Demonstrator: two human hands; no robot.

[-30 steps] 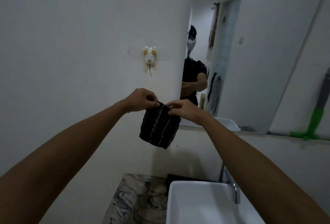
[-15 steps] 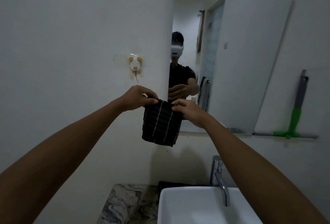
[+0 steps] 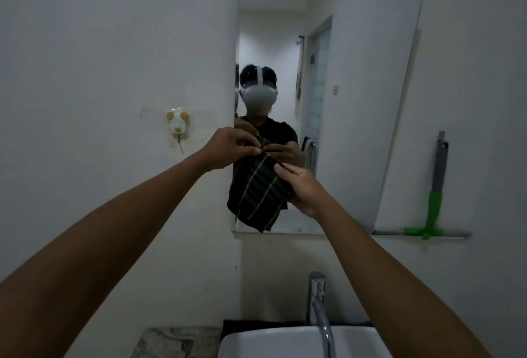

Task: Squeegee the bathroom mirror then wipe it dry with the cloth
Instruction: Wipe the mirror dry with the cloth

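A dark folded cloth (image 3: 258,195) with pale stripes hangs in front of the mirror's lower left part. My left hand (image 3: 228,148) pinches its top left corner. My right hand (image 3: 302,186) grips its right edge, a little lower. The rectangular mirror (image 3: 356,101) is fixed to the white wall and reflects a person in a dark shirt with a white headset. A squeegee (image 3: 435,195) with a grey handle and green head stands upright on a narrow ledge to the right of the mirror, away from both hands.
A white basin (image 3: 273,343) with a chrome tap (image 3: 318,306) sits below the mirror. A marbled counter (image 3: 174,342) lies left of the basin. A small white and yellow wall hook (image 3: 178,126) is stuck left of the mirror.
My view has swung right, so the whole mirror now faces me. Both hands have carried the cloth from beside the mirror to in front of its lower left part, the right hand dropping lower.
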